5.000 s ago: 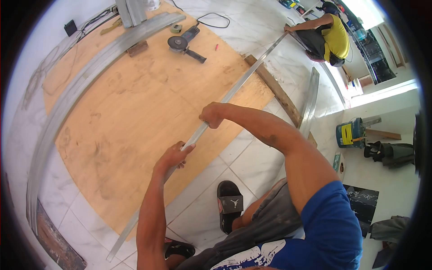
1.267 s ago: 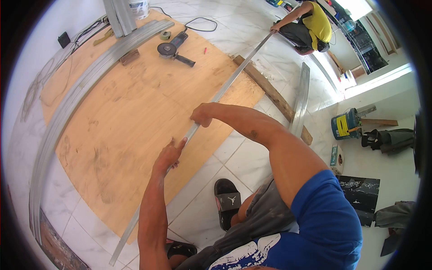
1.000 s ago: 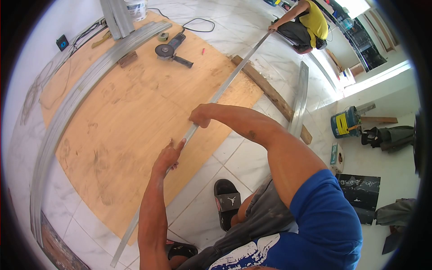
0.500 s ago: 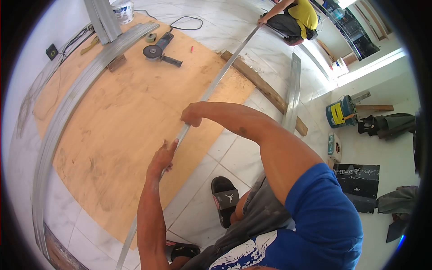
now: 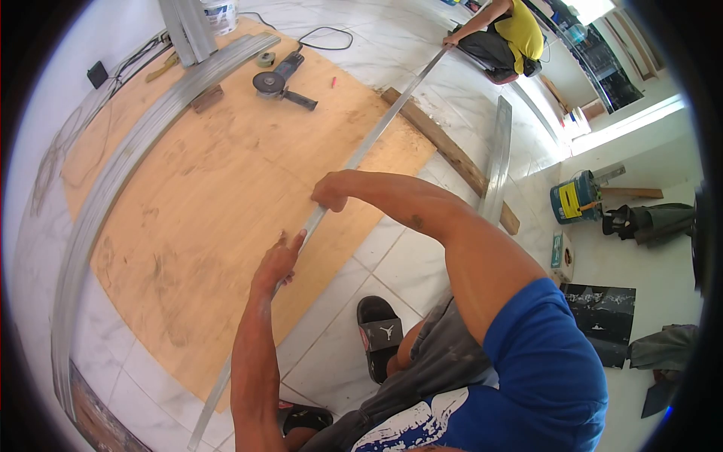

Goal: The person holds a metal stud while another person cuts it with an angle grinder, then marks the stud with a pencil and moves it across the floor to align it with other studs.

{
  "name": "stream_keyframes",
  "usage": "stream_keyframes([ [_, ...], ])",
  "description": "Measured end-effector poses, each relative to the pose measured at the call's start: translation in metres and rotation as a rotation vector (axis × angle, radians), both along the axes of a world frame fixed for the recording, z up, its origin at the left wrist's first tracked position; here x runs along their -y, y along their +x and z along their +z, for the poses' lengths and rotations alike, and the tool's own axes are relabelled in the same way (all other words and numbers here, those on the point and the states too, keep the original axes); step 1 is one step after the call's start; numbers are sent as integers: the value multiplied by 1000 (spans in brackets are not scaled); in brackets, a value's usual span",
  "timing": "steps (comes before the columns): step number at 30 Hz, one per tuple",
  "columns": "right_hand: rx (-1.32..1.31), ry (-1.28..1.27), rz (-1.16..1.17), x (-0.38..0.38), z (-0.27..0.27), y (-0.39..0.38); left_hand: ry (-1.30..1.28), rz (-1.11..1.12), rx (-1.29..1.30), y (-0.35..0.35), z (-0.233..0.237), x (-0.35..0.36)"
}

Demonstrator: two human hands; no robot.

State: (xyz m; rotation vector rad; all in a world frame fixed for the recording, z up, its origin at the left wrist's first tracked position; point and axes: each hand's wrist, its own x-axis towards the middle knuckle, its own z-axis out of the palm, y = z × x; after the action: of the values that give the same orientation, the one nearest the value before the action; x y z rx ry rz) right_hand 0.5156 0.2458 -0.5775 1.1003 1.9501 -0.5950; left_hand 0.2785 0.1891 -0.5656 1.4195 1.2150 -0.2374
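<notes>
A long, thin metal channel (image 5: 369, 142) runs diagonally over a plywood sheet (image 5: 203, 196). My right hand (image 5: 329, 190) is closed around it near the sheet's middle. Lower down, my left hand (image 5: 277, 262) grips the same channel, with the thumb and a finger stretched along it. The channel's near end (image 5: 202, 426) passes beside my left forearm to the floor tiles. At its far end, another person's hand (image 5: 449, 41) holds it. That person, in a yellow shirt (image 5: 520, 34), crouches on the floor.
An angle grinder (image 5: 280, 81), a tape measure (image 5: 265, 59) and a red marker (image 5: 334, 82) lie on the plywood. Stacked metal channels (image 5: 113, 169) cross its left side. A wooden plank (image 5: 452, 162) and another channel (image 5: 497, 158) lie to the right, near a bucket (image 5: 575, 198).
The view has shifted slightly, so everything sits a little further right. Both hands keep their hold on the channel, with no clear movement along it.
</notes>
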Motion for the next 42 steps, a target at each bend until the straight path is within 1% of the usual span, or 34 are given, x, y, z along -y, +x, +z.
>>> stream_keyframes([
  [14, 8, -15, -50, 1, 5, -3, 23, -10, -11, -2, 2, 0],
  [17, 38, -32, -26, 0, 8, -6, 25, 0, -3, -2, 3, 2],
  [26, -2, -17, -59, 1, 2, -4, 16, 2, -6, -3, 3, 1],
  [39, -5, -23, -37, 0, 7, -6, -8, 2, -46, -3, 9, 1],
  [42, 3, -30, -29, 0, 6, -6, 4, -3, -47, -2, 5, 1],
])
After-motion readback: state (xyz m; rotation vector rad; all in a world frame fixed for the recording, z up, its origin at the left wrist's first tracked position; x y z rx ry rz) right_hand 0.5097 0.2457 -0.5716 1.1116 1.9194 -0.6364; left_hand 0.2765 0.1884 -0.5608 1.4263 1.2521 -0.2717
